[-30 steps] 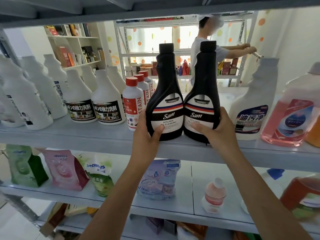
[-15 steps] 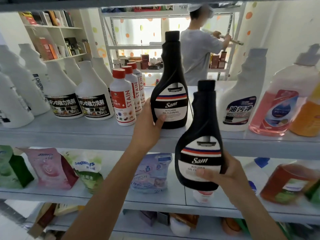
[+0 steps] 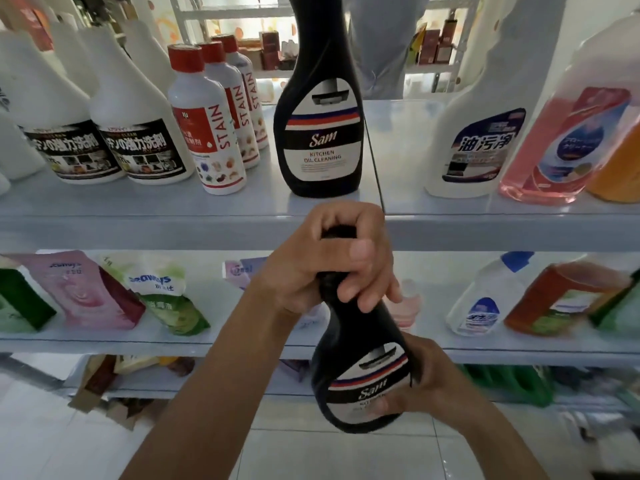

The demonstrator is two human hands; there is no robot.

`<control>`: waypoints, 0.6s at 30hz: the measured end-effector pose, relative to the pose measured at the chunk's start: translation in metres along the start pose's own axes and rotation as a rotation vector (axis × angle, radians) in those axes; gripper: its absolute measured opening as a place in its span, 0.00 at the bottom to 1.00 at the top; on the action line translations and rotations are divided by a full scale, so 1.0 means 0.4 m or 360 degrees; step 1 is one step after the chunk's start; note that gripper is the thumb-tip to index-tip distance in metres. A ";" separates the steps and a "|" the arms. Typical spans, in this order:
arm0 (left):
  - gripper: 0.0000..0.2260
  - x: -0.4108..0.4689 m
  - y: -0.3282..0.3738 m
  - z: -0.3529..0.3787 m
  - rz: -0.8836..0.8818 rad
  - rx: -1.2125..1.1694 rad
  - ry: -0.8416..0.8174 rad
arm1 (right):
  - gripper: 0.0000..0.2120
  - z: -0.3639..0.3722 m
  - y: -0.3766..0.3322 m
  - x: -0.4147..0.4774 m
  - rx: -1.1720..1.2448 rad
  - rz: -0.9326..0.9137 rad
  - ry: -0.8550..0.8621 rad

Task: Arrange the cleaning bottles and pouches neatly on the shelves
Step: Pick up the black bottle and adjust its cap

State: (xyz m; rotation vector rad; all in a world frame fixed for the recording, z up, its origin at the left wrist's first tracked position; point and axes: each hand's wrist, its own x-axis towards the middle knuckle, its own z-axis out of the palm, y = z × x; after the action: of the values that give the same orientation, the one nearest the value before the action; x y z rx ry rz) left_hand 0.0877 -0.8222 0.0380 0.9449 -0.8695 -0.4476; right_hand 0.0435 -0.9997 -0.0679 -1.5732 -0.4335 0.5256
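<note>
Since the earlier frame, the left hand [image 3: 325, 268] has been taken off the standing Sam bottle [image 3: 320, 133] and closed around the neck and cap of the held Sam bottle [image 3: 360, 386], which has been lowered below the upper shelf [image 3: 138, 216]. Its lower body is gripped by the right hand [image 3: 433, 379], fingers curled round it, and it is held slightly tilted, clear of the shelves, in front of the lower shelf [image 3: 207, 344]. The standing Sam bottle is upright near the upper shelf's front edge, between the red-capped STAIN bottles [image 3: 207, 133] and a white spray bottle [image 3: 485, 133]. Pouches [image 3: 83, 292] are seen along the lower shelf's left part.
</note>
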 end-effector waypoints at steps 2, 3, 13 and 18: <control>0.07 0.008 0.003 0.008 -0.0022 -0.0118 -0.0114 | 0.25 -0.002 0.008 0.000 0.0031 0.0030 -0.0129; 0.07 0.010 0.005 0.011 -0.0050 -0.0068 -0.0085 | 0.26 -0.001 0.012 -0.001 0.0047 0.0049 -0.0158; 0.09 0.028 -0.034 0.037 -0.0240 0.0986 0.1722 | 0.27 0.028 0.015 -0.002 -0.0433 0.0091 0.0601; 0.09 0.037 -0.057 0.070 -0.0040 0.0865 0.1898 | 0.26 0.045 0.024 -0.016 -0.0488 -0.0003 0.0735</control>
State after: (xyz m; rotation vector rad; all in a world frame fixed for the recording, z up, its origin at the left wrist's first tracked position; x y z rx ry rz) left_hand 0.0744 -0.8586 0.0336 1.4602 0.1436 0.3761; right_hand 0.0276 -0.9891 -0.0778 -1.9239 -0.1653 0.0829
